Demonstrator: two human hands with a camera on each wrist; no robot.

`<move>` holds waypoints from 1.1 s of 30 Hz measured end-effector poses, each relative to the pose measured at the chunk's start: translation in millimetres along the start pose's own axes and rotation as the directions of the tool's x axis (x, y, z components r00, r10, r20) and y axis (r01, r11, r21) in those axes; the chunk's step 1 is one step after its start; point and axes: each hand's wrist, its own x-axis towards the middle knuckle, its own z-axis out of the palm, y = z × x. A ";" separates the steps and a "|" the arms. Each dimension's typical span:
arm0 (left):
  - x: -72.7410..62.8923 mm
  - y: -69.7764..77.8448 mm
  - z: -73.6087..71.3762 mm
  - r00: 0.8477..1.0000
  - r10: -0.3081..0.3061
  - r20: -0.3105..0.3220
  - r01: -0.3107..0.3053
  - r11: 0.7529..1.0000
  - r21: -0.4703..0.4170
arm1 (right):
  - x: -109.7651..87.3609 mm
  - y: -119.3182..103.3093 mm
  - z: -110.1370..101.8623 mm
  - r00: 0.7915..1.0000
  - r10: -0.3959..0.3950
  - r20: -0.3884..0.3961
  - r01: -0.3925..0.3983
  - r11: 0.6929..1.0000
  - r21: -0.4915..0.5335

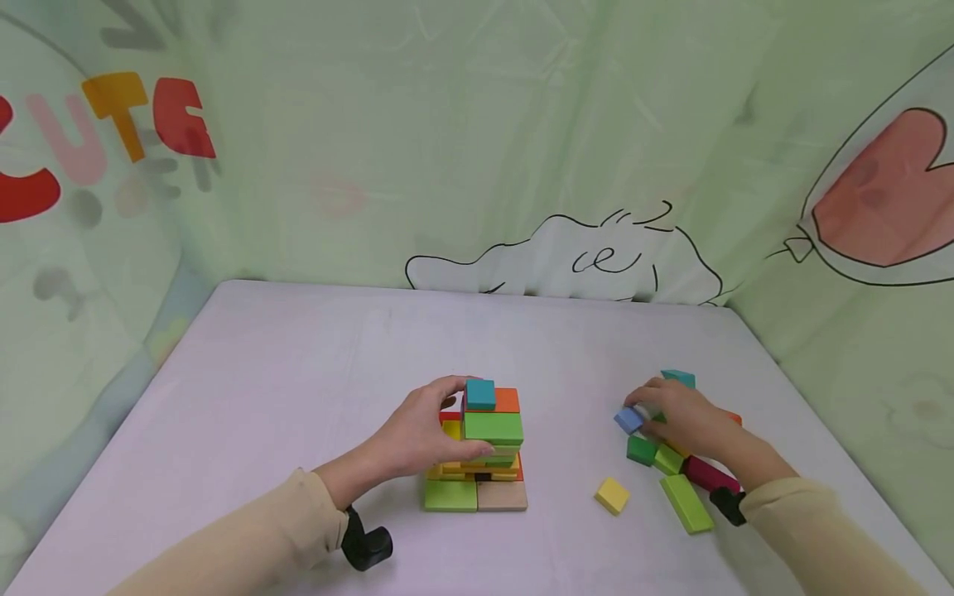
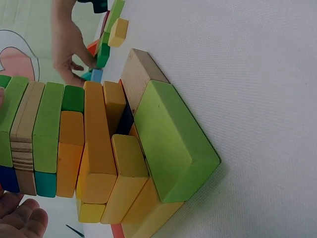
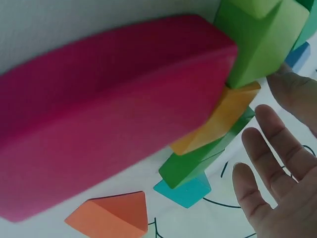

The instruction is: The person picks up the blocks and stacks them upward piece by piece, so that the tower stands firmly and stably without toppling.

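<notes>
The head view best shows right hand (image 1: 686, 418) and blue block (image 1: 628, 420).

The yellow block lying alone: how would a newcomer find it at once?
On the pale table, look between the block tower and the loose pile by the right hand. The yellow block lies left of the long green block. Touching no other block, it is yellow where its nearest neighbours are green.

Head cam from above, forward-down over table (image 1: 298, 356); left wrist sideways, close on tower (image 2: 99, 148), shares right hand (image 2: 70, 49) with head; right wrist inverted, tight on crimson block (image 3: 119, 114)
</notes>
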 end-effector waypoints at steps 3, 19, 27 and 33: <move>-0.4 0.4 0.0 1.000 0.001 -0.002 -0.001 1.000 -0.002 | 1.5 -1.4 0.2 1.000 0.001 -0.006 -0.002 1.000 -0.026; 1.4 -0.9 -0.1 1.000 -0.012 0.012 0.012 1.000 -0.005 | 23.0 -136.0 -48.8 0.935 -0.289 -0.207 0.301 0.953 0.031; 1.6 -1.3 -0.8 1.000 0.003 0.019 -0.003 1.000 -0.009 | 32.5 -154.2 -50.0 0.911 -0.367 -0.188 0.377 0.926 0.019; 1.1 -1.1 -1.1 1.000 0.013 0.017 -0.013 1.000 -0.007 | 35.7 -155.7 -48.1 0.912 -0.366 -0.184 0.377 0.926 0.031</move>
